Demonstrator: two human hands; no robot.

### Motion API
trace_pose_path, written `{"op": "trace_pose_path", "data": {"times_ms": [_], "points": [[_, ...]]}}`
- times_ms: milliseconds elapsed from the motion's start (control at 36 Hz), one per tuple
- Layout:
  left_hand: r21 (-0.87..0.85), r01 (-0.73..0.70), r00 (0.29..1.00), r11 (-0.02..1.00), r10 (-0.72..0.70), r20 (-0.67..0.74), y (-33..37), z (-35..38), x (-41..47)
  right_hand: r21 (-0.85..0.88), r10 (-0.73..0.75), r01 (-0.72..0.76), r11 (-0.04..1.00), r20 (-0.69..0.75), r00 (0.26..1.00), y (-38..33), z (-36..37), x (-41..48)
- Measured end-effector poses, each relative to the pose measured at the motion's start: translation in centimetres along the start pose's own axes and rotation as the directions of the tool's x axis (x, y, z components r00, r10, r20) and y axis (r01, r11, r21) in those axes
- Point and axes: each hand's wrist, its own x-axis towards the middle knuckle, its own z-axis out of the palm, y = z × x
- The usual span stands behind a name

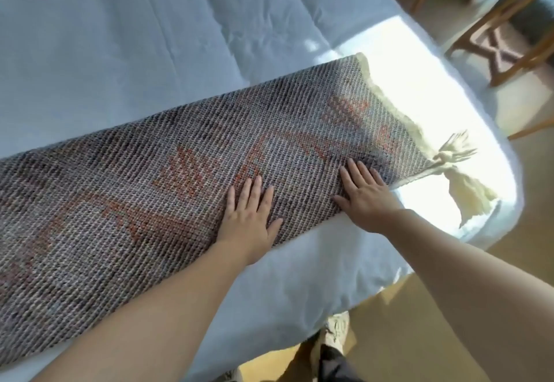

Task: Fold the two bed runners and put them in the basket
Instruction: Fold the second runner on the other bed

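Observation:
A grey woven bed runner (144, 189) with orange patterns lies stretched across the bed, running from the lower left to the right corner. Its right end carries a cream fringe and a cream tassel (458, 177) near the bed's corner. My left hand (248, 216) lies flat on the runner, palm down, fingers spread. My right hand (365, 195) is also flat and spread, pressing on the runner's near edge close to the tassel end. Neither hand grips anything. Only one runner shows, and no basket is in view.
The bed is covered by a light blue sheet (105, 51), sunlit at the right corner. Wooden chair legs (509, 36) stand on the floor at the upper right. My foot (335, 333) and the wooden floor show below the bed's near edge.

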Motion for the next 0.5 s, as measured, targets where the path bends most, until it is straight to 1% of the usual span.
{"op": "trace_pose_path", "data": {"times_ms": [111,222,389,500], "points": [[0.008,-0.012,1.000,1.000,0.012,-0.023,3.3,0.2,3.2,0.008,-0.002,0.002,1.000,-0.040,0.999,4.8,0.4,1.5],[0.008,-0.003,0.996,1.000,0.004,-0.090,7.7,-0.2,7.4,0.017,0.018,-0.016,1.000,-0.103,0.994,10.0,0.0,3.9],[-0.029,0.018,0.991,0.999,-0.022,-0.135,15.1,-1.2,12.9,-0.020,-0.025,0.023,1.000,-0.059,0.998,17.8,-0.2,6.8],[-0.050,0.037,0.991,0.998,-0.043,-0.125,18.2,-2.2,15.5,-0.050,-0.090,0.089,0.995,-0.010,0.996,20.6,-1.5,8.5]]}}
